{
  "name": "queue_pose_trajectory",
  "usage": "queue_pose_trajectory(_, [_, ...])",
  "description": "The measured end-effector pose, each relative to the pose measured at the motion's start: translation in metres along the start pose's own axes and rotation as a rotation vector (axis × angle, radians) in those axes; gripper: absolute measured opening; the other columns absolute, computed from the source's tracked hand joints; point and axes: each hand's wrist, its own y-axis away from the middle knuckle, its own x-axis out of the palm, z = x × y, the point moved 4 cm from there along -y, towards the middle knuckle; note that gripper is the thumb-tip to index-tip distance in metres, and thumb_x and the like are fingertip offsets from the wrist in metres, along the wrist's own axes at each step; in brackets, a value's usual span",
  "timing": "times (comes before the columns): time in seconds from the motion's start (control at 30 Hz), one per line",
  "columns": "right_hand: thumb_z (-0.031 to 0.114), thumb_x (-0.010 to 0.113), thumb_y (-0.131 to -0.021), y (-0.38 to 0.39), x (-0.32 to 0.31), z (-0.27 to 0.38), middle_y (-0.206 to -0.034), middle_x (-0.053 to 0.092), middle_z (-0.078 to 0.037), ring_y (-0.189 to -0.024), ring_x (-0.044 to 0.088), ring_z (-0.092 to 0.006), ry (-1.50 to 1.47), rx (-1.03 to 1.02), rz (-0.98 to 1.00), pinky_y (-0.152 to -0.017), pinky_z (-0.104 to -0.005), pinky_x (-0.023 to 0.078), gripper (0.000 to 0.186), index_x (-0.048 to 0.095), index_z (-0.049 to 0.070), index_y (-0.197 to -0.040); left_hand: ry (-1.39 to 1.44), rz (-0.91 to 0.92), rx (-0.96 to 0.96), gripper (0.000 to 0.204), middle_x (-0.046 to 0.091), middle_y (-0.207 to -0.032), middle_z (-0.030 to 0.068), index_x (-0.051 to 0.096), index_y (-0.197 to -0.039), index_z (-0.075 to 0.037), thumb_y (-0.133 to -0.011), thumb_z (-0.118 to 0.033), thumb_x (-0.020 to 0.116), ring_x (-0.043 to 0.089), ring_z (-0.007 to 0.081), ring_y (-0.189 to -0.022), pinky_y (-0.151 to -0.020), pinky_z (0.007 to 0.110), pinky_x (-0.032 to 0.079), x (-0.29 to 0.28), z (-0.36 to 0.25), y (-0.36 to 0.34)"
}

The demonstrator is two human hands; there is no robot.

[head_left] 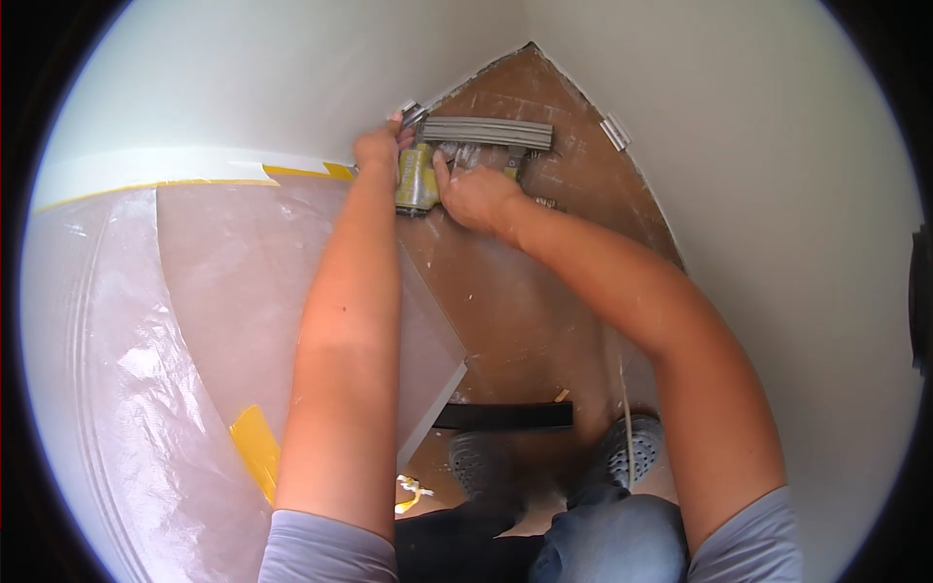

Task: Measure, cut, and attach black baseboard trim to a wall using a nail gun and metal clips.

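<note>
My right hand (476,197) is closed around a yellow-green and grey nail gun (418,180), with one finger stretched along its body. The tool lies low over the brown floor, close to the left wall, and its long grey ribbed magazine (486,132) reaches to the right. Up against that wall, my left hand (381,151) is closed at a small shiny metal bracket (413,112), its fingertips touching it. The far fingers of the left hand are partly hidden. A similar metal bracket (615,133) is fixed low on the right wall.
Plastic sheeting (165,379) covers the floor at the left, edged with yellow tape (219,182). A loose yellow piece of tape (255,449) lies on it. A black strip (505,416) lies before my grey clogs (630,449). A pale hose (627,418) runs beside the right clog. Two walls meet ahead.
</note>
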Motion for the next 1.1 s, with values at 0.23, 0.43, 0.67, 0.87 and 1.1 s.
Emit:
queue_pose_trajectory(0.23, [0.009, 0.038, -0.095, -0.017, 0.017, -0.004, -0.102, 0.07, -0.026, -0.086, 0.072, -0.0381, 0.068, -0.061, -0.084, -0.077, -0.0455, 0.057, 0.061, 0.026, -0.015, -0.15, -0.101, -0.018, 0.057, 0.026, 0.07, -0.088, 0.0115, 0.066, -0.093, 0.007, -0.09, -0.016, 0.077, 0.066, 0.0197, -0.072, -0.066, 0.031, 0.054, -0.002, -0.002, -0.01])
queue_pose_trajectory(0.43, [0.009, 0.039, -0.093, -0.02, 0.021, -0.003, -0.1, 0.07, -0.025, -0.085, 0.072, -0.0361, 0.061, -0.05, -0.13, -0.075, -0.0431, 0.057, 0.06, 0.03, -0.017, -0.147, -0.083, -0.042, 0.041, 0.026, 0.07, -0.09, 0.0109, 0.066, -0.093, 0.006, -0.089, -0.016, 0.079, 0.064, 0.0197, -0.075, -0.069, 0.033, 0.052, -0.003, -0.004, -0.005])
queue_pose_trajectory(0.67, [0.009, 0.04, -0.093, -0.025, 0.026, -0.001, -0.097, 0.071, -0.024, -0.082, 0.072, -0.0353, 0.023, -0.029, -0.198, -0.073, -0.0428, 0.057, 0.059, 0.032, -0.018, -0.145, -0.078, 0.0, 0.012, 0.027, 0.07, -0.093, 0.0122, 0.067, -0.095, 0.007, -0.088, -0.015, 0.079, 0.063, 0.0209, -0.077, -0.072, 0.035, 0.052, -0.01, -0.003, -0.018])
queue_pose_trajectory(0.87, [0.009, 0.04, -0.093, -0.025, 0.026, 0.003, -0.095, 0.071, -0.023, -0.081, 0.073, -0.0329, 0.106, -0.026, -0.149, -0.071, -0.0416, 0.058, 0.058, 0.034, -0.018, -0.144, -0.066, -0.057, 0.006, 0.027, 0.07, -0.095, 0.0128, 0.068, -0.097, 0.007, -0.088, -0.016, 0.079, 0.063, 0.0232, -0.078, -0.074, 0.037, 0.051, -0.005, -0.004, -0.008])
queue_pose_trajectory(1.1, [0.01, 0.04, -0.093, -0.025, 0.026, 0.001, -0.094, 0.072, -0.023, -0.08, 0.073, -0.032, 0.051, 0.003, -0.185, -0.07, -0.0408, 0.058, 0.059, 0.034, -0.018, -0.144, -0.106, -0.043, 0.032, 0.03, 0.07, -0.094, 0.0117, 0.068, -0.096, 0.007, -0.088, -0.019, 0.08, 0.062, 0.0228, -0.076, -0.071, 0.037, 0.051, -0.006, -0.008, -0.004])
